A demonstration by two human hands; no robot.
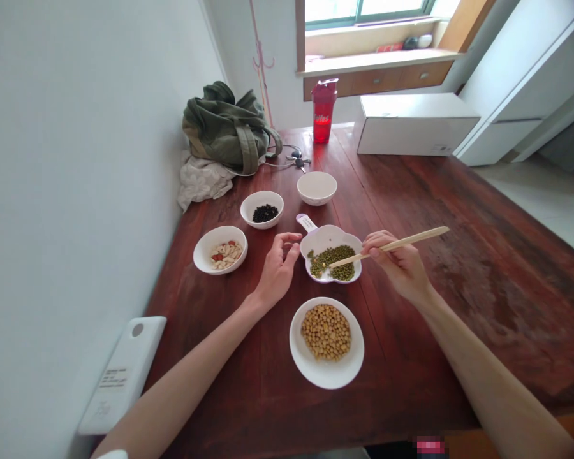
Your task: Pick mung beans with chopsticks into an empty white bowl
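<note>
My right hand [396, 260] grips a pair of light wooden chopsticks [418, 237]. Their tips reach into the green mung beans [343, 271] in a white, petal-shaped dish [324, 234] with a purple rim and a short labelled handle [307, 222]. Beside the dish's left rim, my left hand [280, 268] has its thumb and fingers apart; whether the fingertips touch the rim is unclear. Nearest to me is a white bowl [328, 376] of yellow soybeans [326, 331]. To the left are a bowl [201, 252] of pale and reddish nuts and a bowl [249, 207] of black beans.
Another white bowl [317, 191] stands behind the dish. Farther back are a green bag [224, 127] on a pale cloth [203, 182], keys [299, 161], a red shaker bottle [322, 115] and a white box [416, 127]. A white device [124, 370] is by the left wall.
</note>
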